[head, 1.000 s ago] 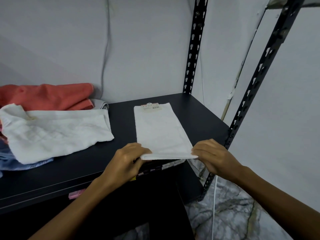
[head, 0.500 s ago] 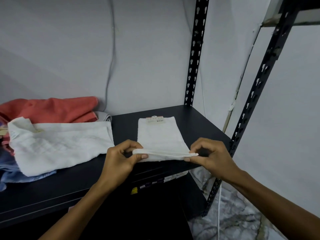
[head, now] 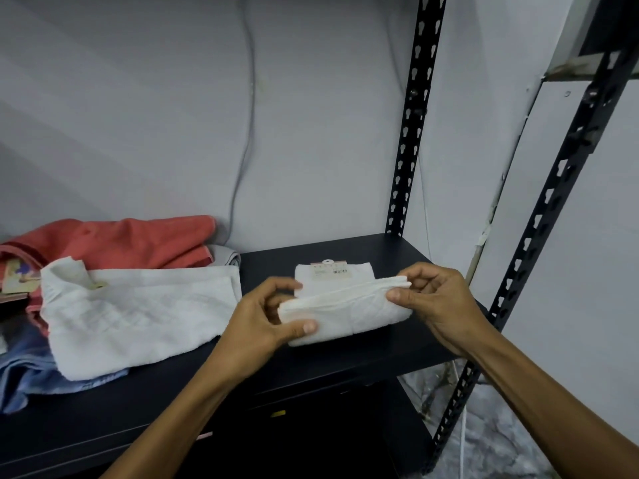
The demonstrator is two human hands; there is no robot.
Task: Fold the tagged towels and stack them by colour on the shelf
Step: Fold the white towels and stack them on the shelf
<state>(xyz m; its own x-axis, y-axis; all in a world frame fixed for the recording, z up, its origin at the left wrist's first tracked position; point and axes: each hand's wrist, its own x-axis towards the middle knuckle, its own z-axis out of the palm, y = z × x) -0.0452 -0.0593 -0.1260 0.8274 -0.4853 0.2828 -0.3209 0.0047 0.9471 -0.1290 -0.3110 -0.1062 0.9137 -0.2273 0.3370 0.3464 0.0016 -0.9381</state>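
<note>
The black shelf (head: 345,247) is carrying a loose white towel (head: 138,316) over red and blue ones at its left — and, near its right end, the folded white towel (head: 349,316), tag (head: 330,271) at the back. Left hand (head: 266,323) and right hand (head: 439,302) are pinching its doubled near edge.

The small folded towel (head: 349,314) is white, the big towel (head: 138,316) white too, one red (head: 138,242), one blue (head: 24,378); shelf (head: 397,354) black.
</note>
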